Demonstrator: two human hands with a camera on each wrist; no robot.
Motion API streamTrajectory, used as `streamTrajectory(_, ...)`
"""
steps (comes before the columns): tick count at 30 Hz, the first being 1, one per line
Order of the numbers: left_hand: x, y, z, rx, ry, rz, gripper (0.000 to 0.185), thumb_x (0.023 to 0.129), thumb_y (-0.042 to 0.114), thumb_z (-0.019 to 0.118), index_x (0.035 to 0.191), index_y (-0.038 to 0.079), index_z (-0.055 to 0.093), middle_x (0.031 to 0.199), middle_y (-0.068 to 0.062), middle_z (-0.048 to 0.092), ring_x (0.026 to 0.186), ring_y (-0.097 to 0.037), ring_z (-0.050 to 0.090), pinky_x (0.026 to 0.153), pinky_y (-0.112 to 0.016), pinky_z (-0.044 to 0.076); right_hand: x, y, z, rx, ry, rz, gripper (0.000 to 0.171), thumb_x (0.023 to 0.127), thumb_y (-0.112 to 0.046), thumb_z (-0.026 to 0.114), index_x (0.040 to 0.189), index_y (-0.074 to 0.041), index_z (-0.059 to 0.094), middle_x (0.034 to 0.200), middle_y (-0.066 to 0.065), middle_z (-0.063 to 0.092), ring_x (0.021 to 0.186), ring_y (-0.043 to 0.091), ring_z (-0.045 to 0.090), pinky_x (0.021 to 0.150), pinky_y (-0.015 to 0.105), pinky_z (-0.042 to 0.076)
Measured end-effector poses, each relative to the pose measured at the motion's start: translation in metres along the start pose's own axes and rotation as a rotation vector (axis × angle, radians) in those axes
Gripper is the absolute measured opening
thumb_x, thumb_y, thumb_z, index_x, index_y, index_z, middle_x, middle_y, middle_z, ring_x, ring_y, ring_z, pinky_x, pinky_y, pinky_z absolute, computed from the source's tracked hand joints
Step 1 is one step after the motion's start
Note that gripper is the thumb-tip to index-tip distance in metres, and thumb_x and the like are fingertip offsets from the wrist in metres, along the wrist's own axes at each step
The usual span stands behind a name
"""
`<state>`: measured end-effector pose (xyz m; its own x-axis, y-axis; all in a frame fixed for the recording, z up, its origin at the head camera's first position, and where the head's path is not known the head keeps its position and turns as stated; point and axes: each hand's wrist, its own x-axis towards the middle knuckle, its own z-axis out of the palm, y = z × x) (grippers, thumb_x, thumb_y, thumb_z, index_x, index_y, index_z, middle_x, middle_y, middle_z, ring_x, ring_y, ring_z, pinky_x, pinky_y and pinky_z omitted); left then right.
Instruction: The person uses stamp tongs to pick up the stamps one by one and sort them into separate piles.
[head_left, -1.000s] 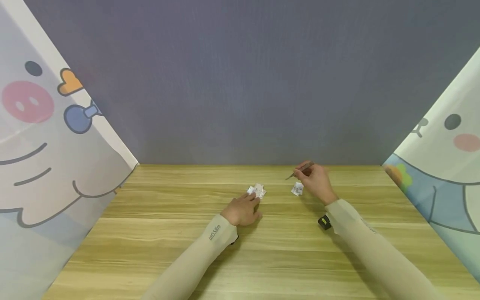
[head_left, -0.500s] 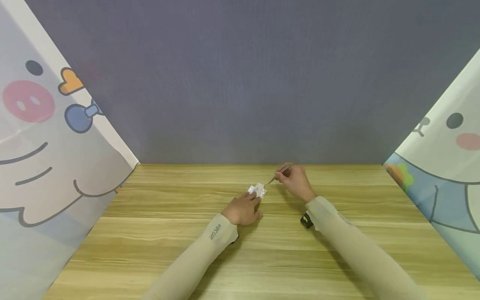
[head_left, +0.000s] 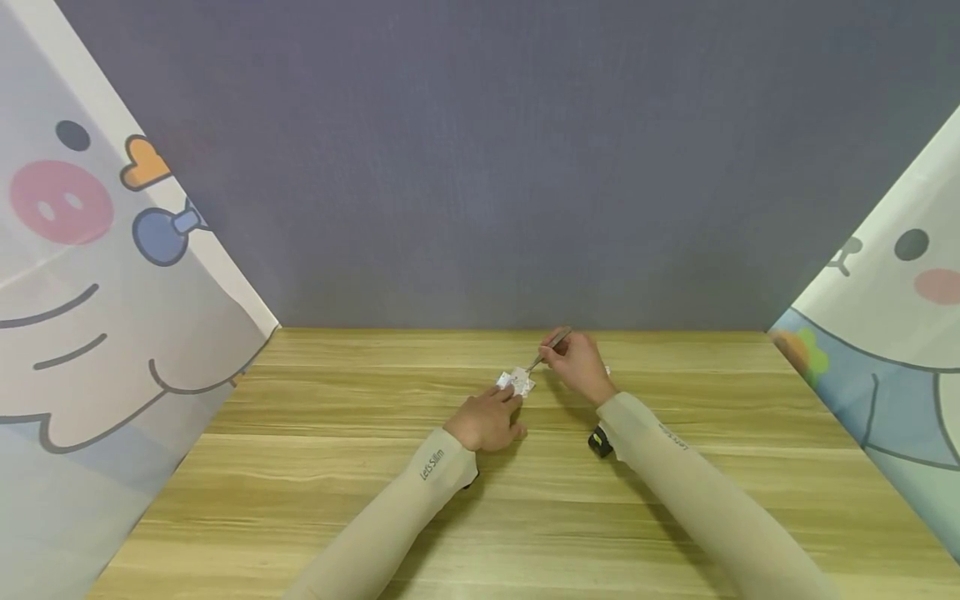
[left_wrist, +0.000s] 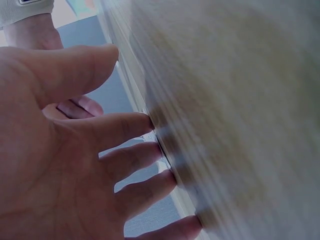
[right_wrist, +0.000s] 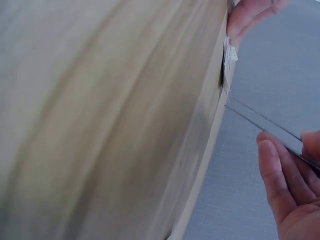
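Observation:
A small heap of white paper pieces with faint dark print lies toward the back of the wooden table. My left hand rests with its fingers spread and its fingertips on the near edge of the heap. In the left wrist view those fingers are stretched out, tips down at the surface. My right hand pinches a pair of metal tweezers. Their points reach the right side of the heap. The right wrist view has the tweezers' two prongs spread apart, close to a paper edge.
Behind the right hand, a corner of another white paper piece shows; the rest is hidden. A dark grey panel rises at the table's back edge. Cartoon-printed panels flank both sides. A black device sits under the right wrist.
My right hand has moved left with the tweezers, from above the right-hand papers to the heap at the left hand. The left hand has stayed in place.

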<state>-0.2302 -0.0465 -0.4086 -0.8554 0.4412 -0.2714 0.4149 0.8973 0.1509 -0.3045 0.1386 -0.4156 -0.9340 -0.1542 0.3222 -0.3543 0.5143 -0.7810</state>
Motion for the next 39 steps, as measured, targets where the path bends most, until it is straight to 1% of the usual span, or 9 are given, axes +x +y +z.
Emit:
streamTrajectory(5, -0.001, 0.001, -0.001, 0.001, 0.005, 0.003, 0.059, 0.097, 0.046, 0.047, 0.147, 0.016, 0.037, 0.154, -0.002, 0.024, 0.14, -0.023, 0.021, 0.107, -0.05, 0.028, 0.0, -0.002, -0.001, -0.019, 0.008, -0.003, 0.004, 0.09, -0.009, 0.065, 0.089, -0.006, 0.065, 0.081, 0.007, 0.068, 0.073, 0.018, 0.067, 0.064, 0.033, 0.055)
streamTrajectory(9, -0.001, 0.001, -0.001, -0.004, 0.004, 0.004, 0.059, 0.097, 0.046, 0.047, 0.147, 0.016, 0.036, 0.154, -0.002, 0.023, 0.14, -0.024, 0.02, 0.108, -0.05, 0.028, -0.001, -0.004, -0.001, -0.009, 0.0, -0.017, 0.004, 0.09, -0.009, 0.065, 0.09, -0.004, 0.065, 0.082, 0.007, 0.069, 0.073, 0.018, 0.068, 0.063, 0.032, 0.056)
streamTrajectory(12, -0.001, 0.001, -0.002, -0.003, 0.001, 0.005, 0.059, 0.097, 0.046, 0.046, 0.147, 0.016, 0.036, 0.154, -0.002, 0.023, 0.14, -0.024, 0.02, 0.108, -0.05, 0.028, -0.002, -0.005, -0.001, 0.002, -0.01, -0.034, 0.004, 0.09, -0.008, 0.065, 0.091, -0.004, 0.065, 0.084, 0.008, 0.068, 0.074, 0.019, 0.068, 0.063, 0.031, 0.056)
streamTrajectory(18, -0.002, 0.001, -0.002, -0.012, -0.002, 0.004, 0.059, 0.097, 0.046, 0.047, 0.147, 0.016, 0.036, 0.154, -0.002, 0.023, 0.14, -0.023, 0.02, 0.108, -0.049, 0.027, -0.003, -0.009, 0.0, -0.016, -0.018, -0.067, 0.004, 0.091, -0.009, 0.063, 0.092, -0.005, 0.065, 0.082, 0.008, 0.068, 0.072, 0.017, 0.066, 0.061, 0.031, 0.055)
streamTrajectory(25, 0.001, 0.001, -0.001, 0.002, -0.006, 0.019, 0.059, 0.098, 0.044, 0.046, 0.147, 0.013, 0.037, 0.154, -0.005, 0.023, 0.14, -0.025, 0.021, 0.111, -0.037, 0.023, -0.004, -0.013, 0.0, -0.03, -0.001, -0.073, 0.004, 0.092, -0.01, 0.064, 0.092, -0.007, 0.065, 0.08, 0.005, 0.067, 0.069, 0.015, 0.064, 0.062, 0.032, 0.054)
streamTrajectory(27, 0.001, 0.002, -0.001, -0.002, -0.005, 0.019, 0.059, 0.098, 0.044, 0.047, 0.147, 0.012, 0.037, 0.154, -0.006, 0.023, 0.14, -0.025, 0.021, 0.111, -0.035, 0.022, -0.005, -0.014, 0.0, -0.029, 0.0, -0.071, 0.005, 0.092, -0.011, 0.063, 0.092, -0.006, 0.065, 0.08, 0.005, 0.067, 0.069, 0.015, 0.064, 0.062, 0.032, 0.054)
streamTrajectory(32, 0.001, 0.002, -0.001, -0.013, 0.004, 0.017, 0.059, 0.097, 0.044, 0.048, 0.146, 0.013, 0.037, 0.154, -0.005, 0.023, 0.14, -0.025, 0.021, 0.111, -0.036, 0.023, -0.005, -0.015, -0.002, -0.016, 0.015, -0.063, 0.009, 0.093, -0.013, 0.062, 0.094, -0.005, 0.066, 0.082, 0.004, 0.066, 0.072, 0.018, 0.065, 0.062, 0.032, 0.055)
streamTrajectory(36, 0.001, 0.002, -0.001, -0.023, 0.019, 0.014, 0.059, 0.097, 0.045, 0.049, 0.145, 0.013, 0.039, 0.153, -0.005, 0.026, 0.139, -0.025, 0.023, 0.11, -0.038, 0.026, -0.006, -0.016, -0.006, -0.003, 0.031, -0.083, 0.009, 0.093, -0.013, 0.063, 0.095, -0.005, 0.066, 0.084, 0.004, 0.066, 0.073, 0.023, 0.066, 0.062, 0.032, 0.055)
streamTrajectory(39, 0.001, 0.001, 0.0, -0.029, 0.02, 0.009, 0.059, 0.096, 0.045, 0.05, 0.145, 0.014, 0.04, 0.153, -0.005, 0.026, 0.139, -0.025, 0.023, 0.109, -0.042, 0.028, -0.006, -0.016, -0.008, 0.0, 0.038, -0.109, 0.009, 0.092, -0.013, 0.063, 0.095, -0.005, 0.066, 0.083, 0.005, 0.067, 0.072, 0.024, 0.066, 0.06, 0.033, 0.055)
